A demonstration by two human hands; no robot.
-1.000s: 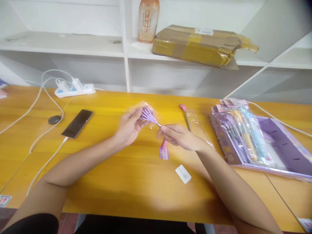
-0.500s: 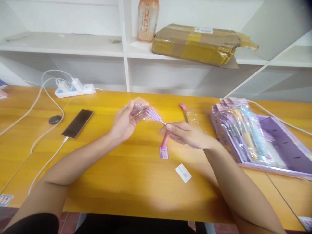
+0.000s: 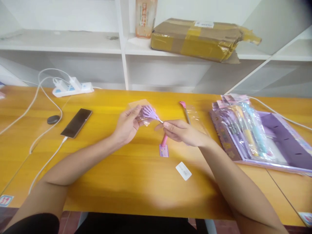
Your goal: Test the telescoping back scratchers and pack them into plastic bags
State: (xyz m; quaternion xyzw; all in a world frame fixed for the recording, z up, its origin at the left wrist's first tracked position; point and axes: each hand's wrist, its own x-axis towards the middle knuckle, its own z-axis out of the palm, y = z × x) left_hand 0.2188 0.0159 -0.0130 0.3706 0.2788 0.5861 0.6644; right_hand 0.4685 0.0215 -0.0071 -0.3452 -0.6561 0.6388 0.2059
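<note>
Backscratcher (image 3: 154, 115) has purple prongs (image 3: 147, 110), slim metallic rod (image 3: 161, 121).

Lower shaft of purple claw (image 3: 150, 113) hidden by right hand (image 3: 182, 132). Top of bottle (image 3: 145, 19) cut off; purple tray (image 3: 284, 136) runs past right edge. Print on white card (image 3: 183, 171) unreadable.

bright but hazy light, soft pale glare on the near tabletop (image 3: 117, 182), slight blur, dark upper-right corner, edges bowed.
</note>
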